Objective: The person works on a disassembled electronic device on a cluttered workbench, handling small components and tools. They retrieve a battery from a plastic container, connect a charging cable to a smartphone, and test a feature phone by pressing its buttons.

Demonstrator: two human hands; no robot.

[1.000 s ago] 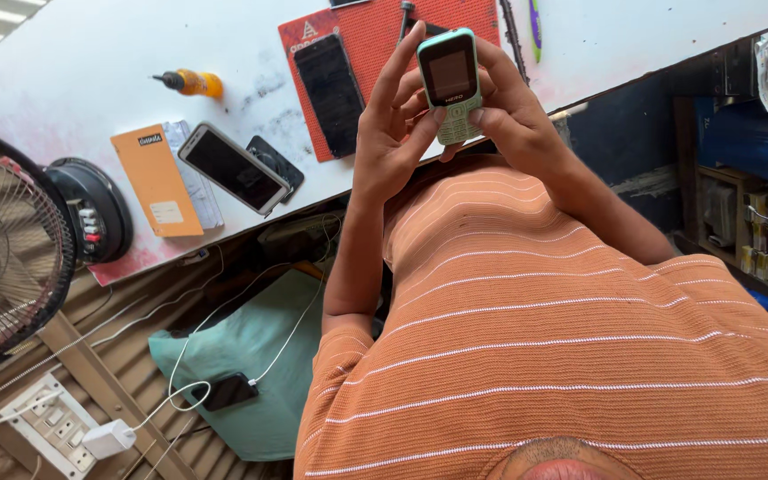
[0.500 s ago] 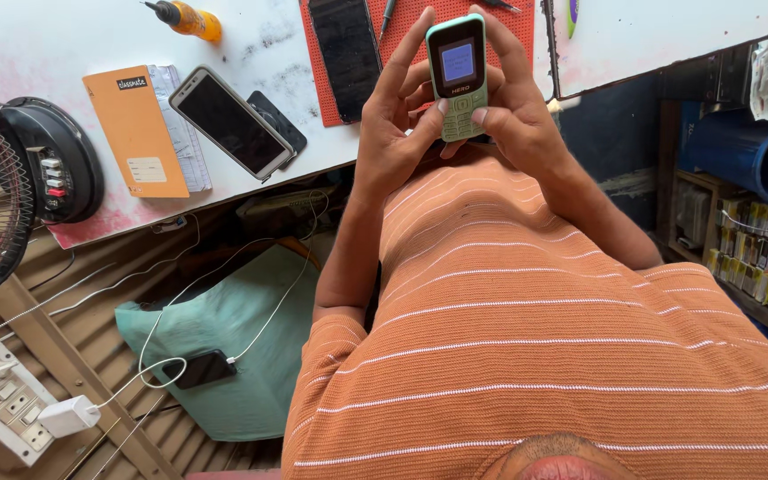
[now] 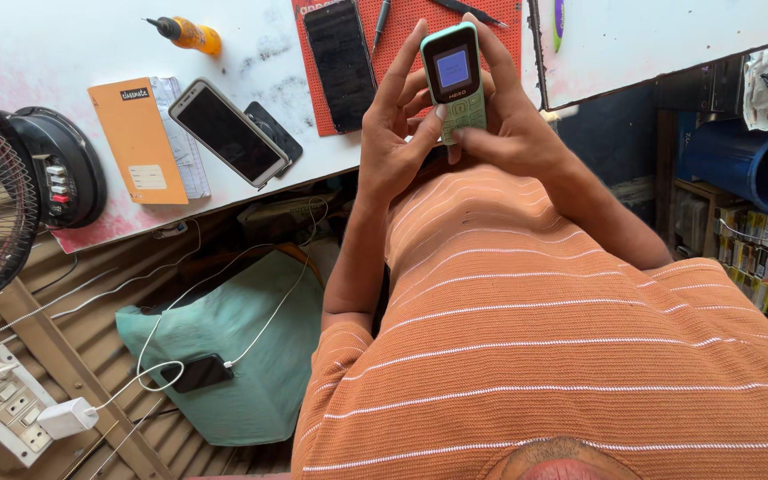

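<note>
Keypad phone [image 3: 453, 78], small and mint green with its screen lit blue, is held upright in both hands above the near edge of the white surface [image 3: 64, 44], in front of the person's orange striped shirt [image 3: 544, 338]. The left hand [image 3: 395, 133] is clamped around the phone's left side, fingers stretched up along it and the thumb bent across the lower keys. The right hand [image 3: 513, 116] wraps the right side and back, fingers closed behind the body and the thumb resting near the bottom of the keypad.

On the surface a red mat [image 3: 402, 36] carries a dark smartphone [image 3: 340, 52] lying face up just left of the hands. Further left lie another smartphone [image 3: 227, 132] with a pale frame, an orange notebook [image 3: 138, 140] and a small orange bottle [image 3: 187, 33]. Below the surface, a green cloth bag [image 3: 242, 356] on the floor has a black phone [image 3: 202, 373] resting on it, with a white cable running to a charger [image 3: 66, 416] beside a socket board [image 3: 2, 404].
</note>
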